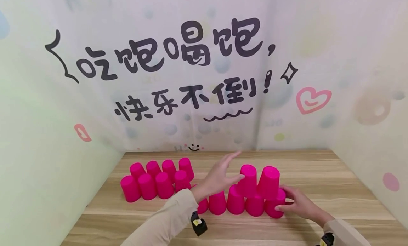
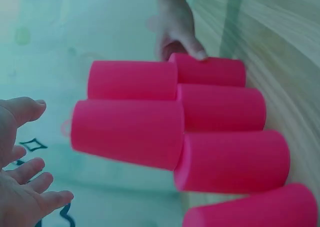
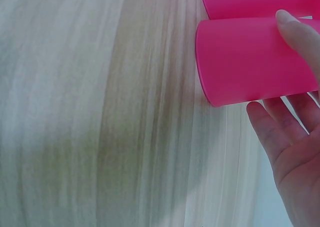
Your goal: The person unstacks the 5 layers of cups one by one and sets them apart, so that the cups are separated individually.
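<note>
Left hand (image 1: 220,176) is hovering, fingers spread apart; right hand (image 1: 301,204) is gripping the end cup (image 1: 270,207).
It's looking light, stiff, perhaps slick, inviting gentle side holds.

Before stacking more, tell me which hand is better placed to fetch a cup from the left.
Probably the left hand: it is empty, fingers spread, and nearer the left-side cups; the right hand is around the row's end cup.
</note>
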`<state>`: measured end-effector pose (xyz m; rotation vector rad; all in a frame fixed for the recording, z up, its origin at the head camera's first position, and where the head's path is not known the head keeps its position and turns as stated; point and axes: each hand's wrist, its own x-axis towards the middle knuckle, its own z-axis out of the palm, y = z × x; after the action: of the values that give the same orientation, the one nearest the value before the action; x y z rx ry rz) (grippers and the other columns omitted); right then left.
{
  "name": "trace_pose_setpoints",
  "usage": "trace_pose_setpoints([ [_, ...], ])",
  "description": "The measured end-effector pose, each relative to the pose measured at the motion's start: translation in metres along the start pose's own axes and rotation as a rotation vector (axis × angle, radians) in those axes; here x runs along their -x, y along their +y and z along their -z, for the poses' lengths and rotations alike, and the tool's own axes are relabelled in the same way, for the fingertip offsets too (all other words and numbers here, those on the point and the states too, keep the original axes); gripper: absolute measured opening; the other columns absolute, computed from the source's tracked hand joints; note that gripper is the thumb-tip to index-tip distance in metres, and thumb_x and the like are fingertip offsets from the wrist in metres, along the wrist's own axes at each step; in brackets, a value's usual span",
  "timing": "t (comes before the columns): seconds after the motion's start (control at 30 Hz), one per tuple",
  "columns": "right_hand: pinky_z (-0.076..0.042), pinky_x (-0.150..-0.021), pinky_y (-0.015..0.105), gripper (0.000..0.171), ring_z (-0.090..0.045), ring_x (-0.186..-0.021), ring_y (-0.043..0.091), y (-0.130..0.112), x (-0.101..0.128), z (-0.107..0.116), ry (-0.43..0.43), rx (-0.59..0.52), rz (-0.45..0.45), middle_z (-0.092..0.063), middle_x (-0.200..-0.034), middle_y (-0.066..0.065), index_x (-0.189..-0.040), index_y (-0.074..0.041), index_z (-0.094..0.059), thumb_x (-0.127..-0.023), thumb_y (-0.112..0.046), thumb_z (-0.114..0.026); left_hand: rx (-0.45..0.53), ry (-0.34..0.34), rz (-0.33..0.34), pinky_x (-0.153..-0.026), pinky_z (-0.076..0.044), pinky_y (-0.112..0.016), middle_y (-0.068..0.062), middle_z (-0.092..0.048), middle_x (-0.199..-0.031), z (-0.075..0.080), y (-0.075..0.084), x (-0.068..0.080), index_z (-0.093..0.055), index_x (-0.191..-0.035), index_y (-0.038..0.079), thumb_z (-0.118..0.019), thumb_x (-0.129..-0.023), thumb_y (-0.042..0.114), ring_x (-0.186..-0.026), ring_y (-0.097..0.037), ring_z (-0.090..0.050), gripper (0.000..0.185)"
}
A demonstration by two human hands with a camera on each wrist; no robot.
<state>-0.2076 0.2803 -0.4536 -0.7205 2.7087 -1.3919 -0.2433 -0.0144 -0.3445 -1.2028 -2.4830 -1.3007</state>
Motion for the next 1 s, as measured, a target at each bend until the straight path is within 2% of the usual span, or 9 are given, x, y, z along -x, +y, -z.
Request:
trace_pose_setpoints([
  [0.13, -0.049, -0.073, 0.024, 0.058, -0.054, -0.092, 0.0, 0.001, 0.0, 0.0, -0.003, -0.013, -0.003, -0.058, -0.105, 0.016, -0.118, 0.006, -0.047, -0.073, -0.019, -0.072, -0.005, -0.042, 0.056, -0.094, -0.038, -0.038, -0.004, -0.038, -0.133, -0.019, -0.001, -0.004, -0.032, -0.136, 0.011, -0.064, -0.081, 0.025, -0.121, -0.018, -0.036, 0.065],
  [0.27, -0.049, -0.074, 0.024, 0.058, -0.054, -0.092, 0.0, 0.002, -0.001, 0.0, -0.001, -0.01, -0.004, -0.058, -0.105, 0.016, -0.118, 0.006, -0.047, -0.072, -0.02, -0.072, 0.023, -0.033, 0.092, -0.093, -0.039, -0.033, -0.004, -0.04, -0.131, -0.033, -0.008, -0.004, -0.034, -0.135, 0.009, -0.064, -0.081, 0.024, -0.118, -0.017, -0.039, 0.064],
  [0.4, -0.049, -0.074, 0.025, 0.058, -0.054, -0.093, 0.001, 0.003, -0.002, 0.0, -0.006, -0.007, -0.009, -0.058, -0.105, 0.015, -0.118, 0.005, -0.047, -0.073, -0.021, -0.072, 0.098, -0.007, 0.102, -0.089, -0.042, -0.029, -0.005, -0.043, -0.127, -0.042, -0.014, -0.002, -0.034, -0.134, 0.009, -0.064, -0.081, 0.02, -0.111, -0.015, -0.045, 0.061],
  [0.67, -0.049, -0.075, 0.025, 0.057, -0.054, -0.093, 0.001, 0.005, -0.004, 0.001, -0.004, -0.007, 0.004, -0.058, -0.105, 0.015, -0.117, 0.006, -0.047, -0.073, -0.02, -0.072, 0.266, 0.011, 0.12, -0.082, -0.046, -0.024, -0.005, -0.045, -0.122, -0.048, -0.021, -0.001, -0.034, -0.133, 0.011, -0.063, -0.082, 0.015, -0.106, -0.019, -0.049, 0.059],
  [1.0, -0.05, -0.074, 0.025, 0.059, -0.054, -0.092, 0.0, 0.004, -0.004, 0.003, -0.011, -0.02, 0.004, -0.057, -0.105, 0.017, -0.118, 0.007, -0.046, -0.073, -0.02, -0.072, 0.277, 0.035, 0.124, -0.083, -0.046, -0.025, -0.004, -0.045, -0.122, -0.05, -0.022, -0.001, -0.034, -0.133, 0.012, -0.063, -0.082, 0.016, -0.106, -0.014, -0.048, 0.059],
])
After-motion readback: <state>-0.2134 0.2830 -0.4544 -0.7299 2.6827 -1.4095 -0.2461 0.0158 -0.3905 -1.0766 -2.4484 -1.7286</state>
